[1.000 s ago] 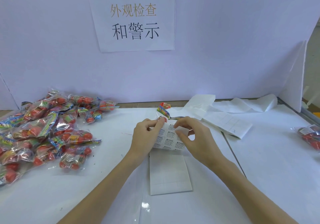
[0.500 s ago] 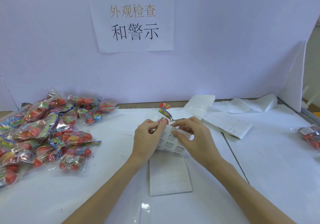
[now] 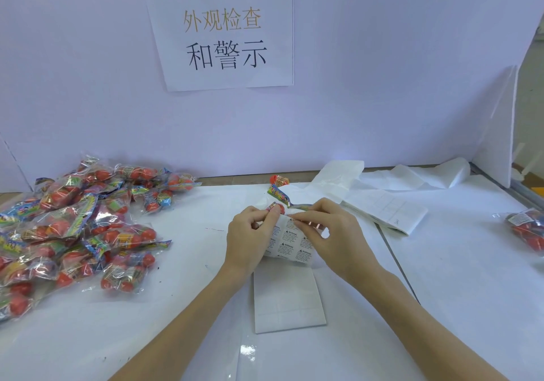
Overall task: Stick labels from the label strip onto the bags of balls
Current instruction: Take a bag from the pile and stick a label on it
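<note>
At the table's middle I hold the label strip (image 3: 290, 242), white with small black warning labels. My left hand (image 3: 250, 236) grips its upper left edge. My right hand (image 3: 332, 233) pinches at its top right corner. Below the hands the strip's bare backing (image 3: 287, 301) lies flat on the table. A bag of red balls (image 3: 279, 195) lies just behind my fingers, partly hidden by them. A big pile of bags of balls (image 3: 79, 224) covers the table's left side. One bag (image 3: 527, 227) with a white label lies at the far right edge.
Used white backing paper (image 3: 385, 207) trails from behind my right hand to the back right. A white wall with a printed sign (image 3: 223, 30) closes the back. A white board (image 3: 497, 127) stands at the right.
Both hands and the strip's top edge have shifted slightly away from me, and my right fingers have closed tighter on the top corner of the strip.
</note>
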### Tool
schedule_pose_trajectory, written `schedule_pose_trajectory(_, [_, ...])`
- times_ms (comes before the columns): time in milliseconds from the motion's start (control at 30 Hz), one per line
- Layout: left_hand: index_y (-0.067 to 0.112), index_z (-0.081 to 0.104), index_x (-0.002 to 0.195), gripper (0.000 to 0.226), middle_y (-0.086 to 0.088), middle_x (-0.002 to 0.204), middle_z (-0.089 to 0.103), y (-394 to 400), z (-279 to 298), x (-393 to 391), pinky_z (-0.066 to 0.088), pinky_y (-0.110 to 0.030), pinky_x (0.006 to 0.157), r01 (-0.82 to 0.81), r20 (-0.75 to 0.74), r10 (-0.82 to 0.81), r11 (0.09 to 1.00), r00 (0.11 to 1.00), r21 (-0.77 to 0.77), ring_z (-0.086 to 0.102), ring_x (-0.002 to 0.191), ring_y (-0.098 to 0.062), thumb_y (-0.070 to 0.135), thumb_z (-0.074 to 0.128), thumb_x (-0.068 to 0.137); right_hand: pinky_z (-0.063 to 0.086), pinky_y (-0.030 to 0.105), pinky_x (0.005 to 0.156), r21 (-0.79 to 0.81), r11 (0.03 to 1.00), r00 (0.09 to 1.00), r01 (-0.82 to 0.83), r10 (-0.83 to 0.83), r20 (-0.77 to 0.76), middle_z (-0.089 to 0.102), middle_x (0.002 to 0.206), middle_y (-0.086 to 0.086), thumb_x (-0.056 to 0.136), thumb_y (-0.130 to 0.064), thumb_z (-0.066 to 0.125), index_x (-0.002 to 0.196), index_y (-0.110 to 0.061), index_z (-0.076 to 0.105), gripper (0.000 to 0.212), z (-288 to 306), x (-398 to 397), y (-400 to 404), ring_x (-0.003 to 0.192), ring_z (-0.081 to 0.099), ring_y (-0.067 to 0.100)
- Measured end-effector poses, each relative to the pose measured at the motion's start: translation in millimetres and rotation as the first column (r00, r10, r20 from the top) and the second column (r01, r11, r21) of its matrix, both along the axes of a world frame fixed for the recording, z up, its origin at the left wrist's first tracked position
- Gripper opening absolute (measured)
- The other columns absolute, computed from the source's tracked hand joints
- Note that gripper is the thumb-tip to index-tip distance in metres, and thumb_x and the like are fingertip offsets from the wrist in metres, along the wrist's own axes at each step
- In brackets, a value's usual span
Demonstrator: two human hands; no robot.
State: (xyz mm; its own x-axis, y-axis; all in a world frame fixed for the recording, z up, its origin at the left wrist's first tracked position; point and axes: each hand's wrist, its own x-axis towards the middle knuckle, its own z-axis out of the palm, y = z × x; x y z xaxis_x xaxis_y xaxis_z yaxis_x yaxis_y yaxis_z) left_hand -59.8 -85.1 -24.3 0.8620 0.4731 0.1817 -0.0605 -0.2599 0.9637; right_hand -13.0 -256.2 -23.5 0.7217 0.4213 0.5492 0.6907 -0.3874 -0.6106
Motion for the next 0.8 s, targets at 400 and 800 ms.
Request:
schedule_pose_trajectory(400, [0.013,0.082,0.091,0.046,-0.018,0.097,0.073,6.2,4.8,-1.3,0.053,-0.053,0.087,-0.011,-0.039,0.007,0.994,0.999,-0.112,0.067,0.098,-0.040,0.046,0.055,0.105,0.050,0.023,0.091,0.202,0.974,0.994,-0.104,0.096,0.049,0.062,0.118,-0.005,0.092,-0.021,0.078,0.104,-0.031,0.083,0.016,11.7,-8.3,2.6,0.105,0.064,0.015])
schedule_pose_trajectory(800, [0.019,0.074,0.105,0.014,-0.006,0.110,0.075,15.6,9.5,-0.7,0.060,-0.028,0.080,0.132,0.140,-0.110,0.979,0.984,-0.155,0.078,0.085,-0.028,0.010,0.075,0.094,0.055,0.020,0.074,0.534,0.845,0.883,0.017,0.238,-0.405,0.074,0.086,-0.008,0.100,-0.008,0.067,0.103,-0.035,0.082,0.031,21.7,-1.8,-2.0,0.079,0.072,0.013])
